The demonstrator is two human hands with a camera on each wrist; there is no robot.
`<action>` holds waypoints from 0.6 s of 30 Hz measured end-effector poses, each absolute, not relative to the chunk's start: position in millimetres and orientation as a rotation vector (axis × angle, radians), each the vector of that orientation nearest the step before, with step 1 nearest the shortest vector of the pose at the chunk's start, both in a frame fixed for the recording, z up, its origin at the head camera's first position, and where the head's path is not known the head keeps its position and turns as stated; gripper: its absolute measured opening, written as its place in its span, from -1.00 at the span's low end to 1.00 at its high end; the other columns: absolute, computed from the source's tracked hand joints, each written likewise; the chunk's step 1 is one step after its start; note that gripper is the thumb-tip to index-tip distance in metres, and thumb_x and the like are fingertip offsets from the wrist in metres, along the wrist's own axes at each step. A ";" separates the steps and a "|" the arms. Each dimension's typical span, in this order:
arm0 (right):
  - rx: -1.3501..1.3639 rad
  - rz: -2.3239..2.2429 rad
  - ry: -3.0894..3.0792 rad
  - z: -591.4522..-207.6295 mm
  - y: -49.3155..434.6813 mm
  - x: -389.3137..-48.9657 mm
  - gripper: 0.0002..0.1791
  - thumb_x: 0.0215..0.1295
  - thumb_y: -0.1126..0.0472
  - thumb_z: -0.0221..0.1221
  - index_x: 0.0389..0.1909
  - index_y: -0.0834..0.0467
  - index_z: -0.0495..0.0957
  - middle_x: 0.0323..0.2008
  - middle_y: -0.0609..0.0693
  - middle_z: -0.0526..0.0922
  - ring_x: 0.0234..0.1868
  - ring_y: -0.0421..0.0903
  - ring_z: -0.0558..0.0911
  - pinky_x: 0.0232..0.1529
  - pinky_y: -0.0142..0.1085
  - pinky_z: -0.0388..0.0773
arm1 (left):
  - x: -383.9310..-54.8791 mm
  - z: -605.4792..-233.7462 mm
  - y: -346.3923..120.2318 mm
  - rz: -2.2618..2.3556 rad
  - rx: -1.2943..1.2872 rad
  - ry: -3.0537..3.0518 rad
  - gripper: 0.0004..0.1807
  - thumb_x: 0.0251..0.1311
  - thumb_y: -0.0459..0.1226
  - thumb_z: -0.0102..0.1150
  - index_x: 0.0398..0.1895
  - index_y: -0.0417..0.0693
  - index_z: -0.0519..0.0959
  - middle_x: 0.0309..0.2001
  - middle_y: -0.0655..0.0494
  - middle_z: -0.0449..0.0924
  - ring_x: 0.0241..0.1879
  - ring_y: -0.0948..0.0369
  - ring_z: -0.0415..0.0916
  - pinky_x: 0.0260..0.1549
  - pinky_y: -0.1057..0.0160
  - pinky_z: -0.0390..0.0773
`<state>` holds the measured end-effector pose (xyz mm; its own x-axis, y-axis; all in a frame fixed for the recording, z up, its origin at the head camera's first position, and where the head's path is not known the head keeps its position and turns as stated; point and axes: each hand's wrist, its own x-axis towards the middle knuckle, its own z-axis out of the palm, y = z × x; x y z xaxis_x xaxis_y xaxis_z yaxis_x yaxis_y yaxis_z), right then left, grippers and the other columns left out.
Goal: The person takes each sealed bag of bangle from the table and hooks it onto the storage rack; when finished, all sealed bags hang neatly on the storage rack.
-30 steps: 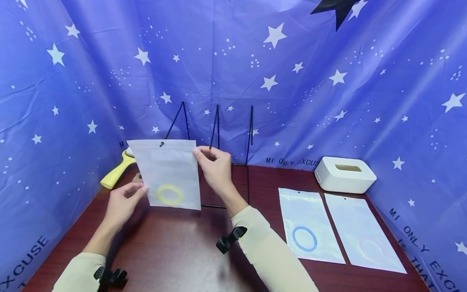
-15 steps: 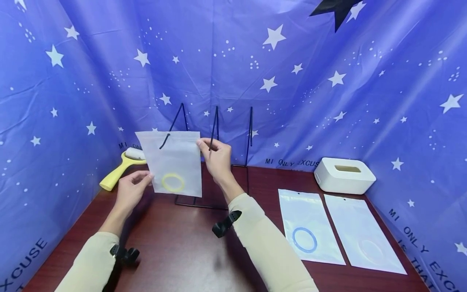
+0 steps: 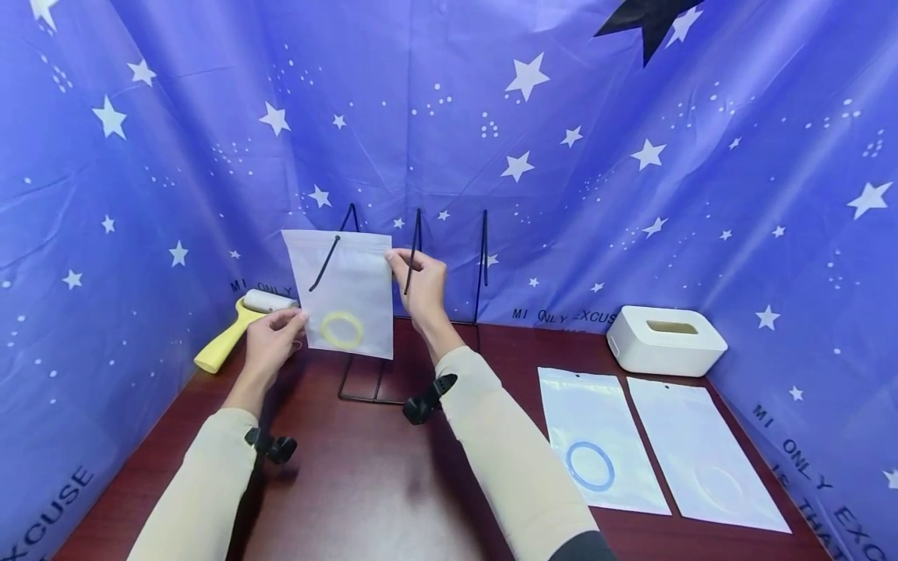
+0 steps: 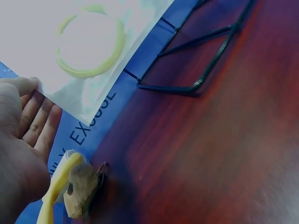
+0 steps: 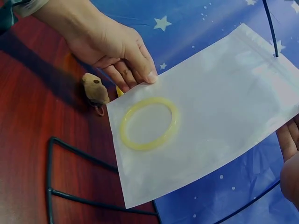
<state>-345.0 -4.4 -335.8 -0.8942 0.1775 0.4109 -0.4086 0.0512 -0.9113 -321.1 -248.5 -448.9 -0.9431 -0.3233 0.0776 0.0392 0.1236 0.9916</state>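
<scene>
A white zip bag (image 3: 358,276) with a yellow ring (image 3: 341,331) showing through its lower part hangs upright in front of a black wire rack (image 3: 372,401). The rack's left hook (image 3: 324,264) passes through the hole at the bag's top, and its tip sticks out well in front. My left hand (image 3: 272,339) pinches the bag's lower left edge between thumb and fingers. On the other side, my right hand (image 3: 424,284) pinches the upper right edge, just behind the rack's middle hook (image 3: 412,257).
Flat on the right of the dark red table lie a bag with a blue ring (image 3: 596,421) and one with a pale ring (image 3: 691,436). Behind them stands a white tissue box (image 3: 659,351). A yellow-handled lint roller (image 3: 226,340) and a small brown toy mouse (image 5: 95,88) lie at the left.
Both hands have moved the bag up, back and to the right. Its hole has slid from near the left hook's tip farther along the hook.
</scene>
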 end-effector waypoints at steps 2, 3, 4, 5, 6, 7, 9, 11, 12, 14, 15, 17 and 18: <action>0.216 1.898 -1.910 -334.2 -4.8 -352.2 -0.82 0.29 0.18 0.42 -0.22 0.22 0.82 -0.32 0.17 0.82 -0.45 -0.31 0.60 -0.38 -0.49 0.55 | -328.0 -446.2 -247.2 -1.867 0.290 -2.171 -0.54 0.35 -0.06 0.33 0.13 -0.23 0.65 -0.44 0.53 0.61 -0.38 0.43 0.64 -0.46 0.34 0.69; 0.208 1.896 -1.907 -332.8 -5.0 -355.8 -0.82 0.29 0.18 0.42 -0.23 0.22 0.82 -0.32 0.17 0.82 -0.46 -0.31 0.60 -0.38 -0.49 0.55 | -331.6 -444.6 -246.5 -1.849 0.293 -2.191 -0.52 0.36 -0.05 0.32 0.14 -0.22 0.65 -0.43 0.55 0.60 -0.37 0.44 0.64 -0.48 0.35 0.67; 0.198 1.895 -1.904 -331.3 -5.0 -359.1 -0.82 0.29 0.18 0.41 -0.23 0.22 0.82 -0.33 0.17 0.82 -0.47 -0.31 0.60 -0.39 -0.48 0.55 | -334.8 -442.7 -245.0 -1.831 0.291 -2.201 -0.51 0.37 -0.04 0.31 0.16 -0.23 0.64 -0.42 0.54 0.60 -0.36 0.44 0.64 -0.48 0.37 0.66; 0.188 1.894 -1.902 -329.6 -5.0 -362.5 -0.82 0.29 0.18 0.41 -0.23 0.22 0.82 -0.34 0.16 0.82 -0.47 -0.31 0.60 -0.39 -0.48 0.55 | -338.2 -440.8 -243.6 -1.818 0.287 -2.203 -0.51 0.38 -0.04 0.30 0.16 -0.24 0.64 -0.40 0.54 0.60 -0.35 0.45 0.64 -0.46 0.39 0.66; 0.171 1.893 -1.903 -327.9 -5.1 -365.8 -0.83 0.29 0.18 0.41 -0.23 0.21 0.82 -0.34 0.15 0.82 -0.48 -0.31 0.61 -0.39 -0.48 0.55 | -341.6 -439.0 -242.4 -1.821 0.279 -2.194 -0.51 0.39 -0.06 0.29 0.17 -0.26 0.63 -0.39 0.53 0.60 -0.35 0.45 0.64 -0.42 0.40 0.66; 0.148 1.895 -1.905 -326.2 -5.2 -369.0 -0.83 0.29 0.17 0.41 -0.23 0.20 0.82 -0.36 0.13 0.81 -0.48 -0.30 0.61 -0.39 -0.48 0.55 | -345.2 -437.3 -241.3 -1.827 0.275 -2.181 -0.52 0.39 -0.07 0.28 0.17 -0.27 0.63 -0.38 0.51 0.60 -0.35 0.45 0.64 -0.38 0.43 0.66; 0.099 1.903 -1.913 -323.0 -5.3 -374.3 -0.84 0.27 0.17 0.42 -0.23 0.17 0.83 -0.37 0.10 0.81 -0.49 -0.28 0.61 -0.40 -0.47 0.55 | -351.8 -434.4 -239.4 -1.843 0.276 -2.154 -0.54 0.40 -0.10 0.28 0.16 -0.28 0.63 -0.36 0.48 0.60 -0.36 0.45 0.63 -0.26 0.46 0.66; 0.047 1.909 -1.930 -320.6 -5.6 -379.0 -0.86 0.26 0.16 0.42 -0.24 0.13 0.84 -0.37 0.06 0.82 -0.48 -0.27 0.62 -0.38 -0.47 0.55 | -357.9 -432.5 -238.7 -1.841 0.284 -2.148 -0.56 0.40 -0.12 0.28 0.15 -0.27 0.63 -0.36 0.47 0.60 -0.37 0.47 0.63 -0.14 0.43 0.68; 0.025 1.910 -1.938 -319.6 -5.9 -381.0 -0.86 0.26 0.15 0.42 -0.25 0.12 0.84 -0.36 0.05 0.82 -0.47 -0.27 0.63 -0.38 -0.46 0.55 | -360.4 -431.9 -238.4 -1.844 0.289 -2.150 -0.56 0.40 -0.12 0.28 0.16 -0.27 0.63 -0.36 0.47 0.60 -0.38 0.48 0.63 -0.10 0.41 0.69; -0.006 1.921 -1.939 -318.0 -6.7 -384.4 -0.86 0.25 0.14 0.43 -0.25 0.11 0.84 -0.33 0.05 0.83 -0.46 -0.24 0.66 -0.37 -0.45 0.57 | -365.0 -431.0 -238.6 -1.833 0.306 -2.164 -0.56 0.39 -0.11 0.28 0.16 -0.23 0.63 -0.36 0.48 0.60 -0.38 0.50 0.64 -0.06 0.38 0.69; -0.022 1.924 -1.940 -317.7 -7.3 -386.1 -0.86 0.25 0.14 0.43 -0.25 0.10 0.84 -0.32 0.05 0.83 -0.46 -0.24 0.67 -0.37 -0.45 0.57 | -366.7 -430.6 -238.7 -1.834 0.317 -2.168 -0.57 0.39 -0.10 0.29 0.16 -0.21 0.64 -0.35 0.48 0.60 -0.38 0.51 0.64 -0.01 0.35 0.69; -0.039 1.941 -1.932 -318.0 -8.9 -389.0 -0.85 0.25 0.14 0.44 -0.24 0.12 0.84 -0.29 0.08 0.84 -0.47 -0.23 0.68 -0.38 -0.45 0.57 | -369.3 -430.8 -239.6 -1.846 0.339 -2.168 -0.57 0.38 -0.10 0.30 0.17 -0.19 0.64 -0.33 0.47 0.61 -0.36 0.50 0.65 0.00 0.35 0.68; -0.043 1.950 -1.928 -318.5 -9.9 -390.1 -0.84 0.25 0.14 0.44 -0.23 0.13 0.84 -0.27 0.10 0.84 -0.48 -0.23 0.68 -0.39 -0.45 0.57 | -369.8 -431.1 -240.1 -1.854 0.355 -2.170 -0.56 0.38 -0.08 0.31 0.17 -0.17 0.64 -0.31 0.46 0.62 -0.35 0.50 0.65 0.03 0.34 0.67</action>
<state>-390.1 -9.9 -318.5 -0.9208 0.2976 0.2521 -0.2554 0.0283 -0.9664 -369.8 -240.1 -431.1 -0.9350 -0.3522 0.0413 -0.0141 0.1534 0.9881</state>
